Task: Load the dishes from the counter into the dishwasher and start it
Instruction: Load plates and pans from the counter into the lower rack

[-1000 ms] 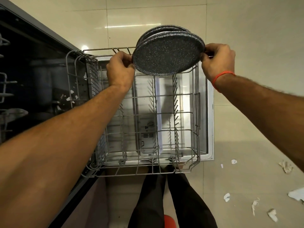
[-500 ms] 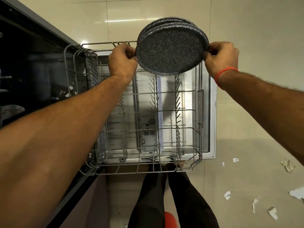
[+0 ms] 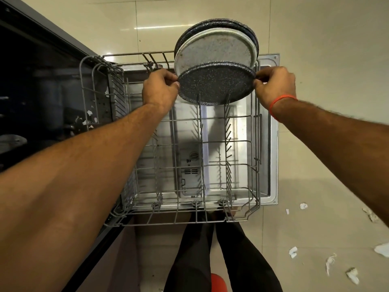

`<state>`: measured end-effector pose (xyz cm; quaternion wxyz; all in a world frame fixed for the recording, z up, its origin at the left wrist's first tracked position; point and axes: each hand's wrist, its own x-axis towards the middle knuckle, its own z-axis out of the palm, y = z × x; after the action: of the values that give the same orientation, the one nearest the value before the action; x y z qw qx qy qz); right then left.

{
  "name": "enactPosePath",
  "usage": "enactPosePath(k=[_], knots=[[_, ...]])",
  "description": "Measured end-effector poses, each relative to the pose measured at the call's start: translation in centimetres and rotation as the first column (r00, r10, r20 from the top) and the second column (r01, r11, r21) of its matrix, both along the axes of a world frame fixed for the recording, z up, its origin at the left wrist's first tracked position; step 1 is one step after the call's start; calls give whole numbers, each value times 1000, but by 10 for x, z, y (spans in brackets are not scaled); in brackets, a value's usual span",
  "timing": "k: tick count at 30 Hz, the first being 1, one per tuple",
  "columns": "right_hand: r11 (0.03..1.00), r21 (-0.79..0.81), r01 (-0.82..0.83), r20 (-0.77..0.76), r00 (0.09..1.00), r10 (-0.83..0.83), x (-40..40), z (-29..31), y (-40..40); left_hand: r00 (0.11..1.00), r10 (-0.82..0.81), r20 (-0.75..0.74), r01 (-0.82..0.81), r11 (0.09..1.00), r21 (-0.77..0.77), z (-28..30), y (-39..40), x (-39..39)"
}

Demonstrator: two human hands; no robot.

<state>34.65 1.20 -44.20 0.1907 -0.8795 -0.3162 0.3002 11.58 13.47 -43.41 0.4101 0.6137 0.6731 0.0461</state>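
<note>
Over the rack (image 3: 255, 144), front plate (image 3: 216, 84) now tipped apart.

Both bare forearms are stretched forward and down from the lower corners of the view, converging toward the middle. The left hand (image 3: 161, 87) is turned knuckles-up, its fingers curled and its fingertips pinched at the left edge of a dark plate (image 3: 216, 83). The right hand (image 3: 275, 86) is likewise curled, the plate's right edge pinched between thumb and fingers. A red band (image 3: 281, 101) is worn on the right wrist.
</note>
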Motion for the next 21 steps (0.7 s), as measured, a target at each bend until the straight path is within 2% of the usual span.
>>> enactPosePath(k=[10,15,21], knots=[[998,-58,23,-90,996,-28,-11,20,1,998,32,54,-30,999,-30,21,-2,0],[997,-23,71,-113,991,-73,-26,38,-5,989,75,126,-70,997,-38,36,-15,-10],[982,42,186,-247,954,-170,-71,76,-33,924,249,289,-217,966,-138,75,-71,-21]])
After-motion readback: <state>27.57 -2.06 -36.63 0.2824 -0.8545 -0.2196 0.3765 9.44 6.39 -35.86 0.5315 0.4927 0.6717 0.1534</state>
